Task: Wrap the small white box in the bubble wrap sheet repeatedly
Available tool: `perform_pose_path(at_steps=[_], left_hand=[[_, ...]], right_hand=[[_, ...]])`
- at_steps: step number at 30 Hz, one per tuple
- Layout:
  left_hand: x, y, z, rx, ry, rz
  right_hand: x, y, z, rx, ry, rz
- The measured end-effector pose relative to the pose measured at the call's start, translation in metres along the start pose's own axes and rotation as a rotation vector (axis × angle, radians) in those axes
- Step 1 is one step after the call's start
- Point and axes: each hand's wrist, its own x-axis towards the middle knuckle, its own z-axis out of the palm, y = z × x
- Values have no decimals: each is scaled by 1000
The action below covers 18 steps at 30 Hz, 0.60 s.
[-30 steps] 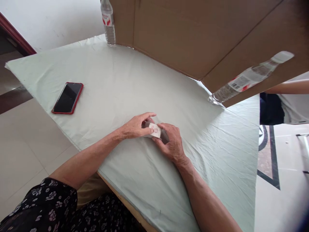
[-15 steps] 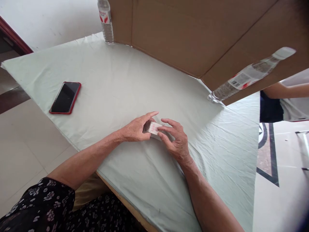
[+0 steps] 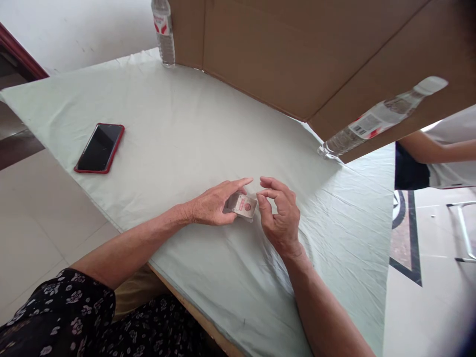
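Note:
A small white box (image 3: 246, 205) with red print and a dark, shiny side sits just above the green cloth. My left hand (image 3: 213, 202) grips it from the left, thumb below and fingers over the far side. At the box's upper right corner is my right hand (image 3: 280, 213), its thumb and forefinger pinched together. Whatever lies between those two fingertips is too small to make out. The other fingers of that hand are curled.
A phone in a red case (image 3: 99, 148) lies on the cloth-covered table (image 3: 178, 129) at left. Brown cardboard (image 3: 256, 49) stands behind, with a water bottle (image 3: 163, 34) at its left and another bottle (image 3: 379, 119) at right. A person's arm (image 3: 435, 147) shows beyond.
My right hand has moved right, off the box's printed face to its corner, and its thumb and forefinger have closed together. The box has turned slightly and shows more of its printed face.

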Motion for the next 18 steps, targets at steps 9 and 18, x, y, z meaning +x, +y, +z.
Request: perform_pose_path(at_steps=[9, 18], left_hand=[[1, -1, 4, -188, -5, -35], [0, -1, 5, -297, -103, -88]], right_hand=[[8, 2, -8, 145, 26, 156], [17, 0, -22, 207, 103, 192]])
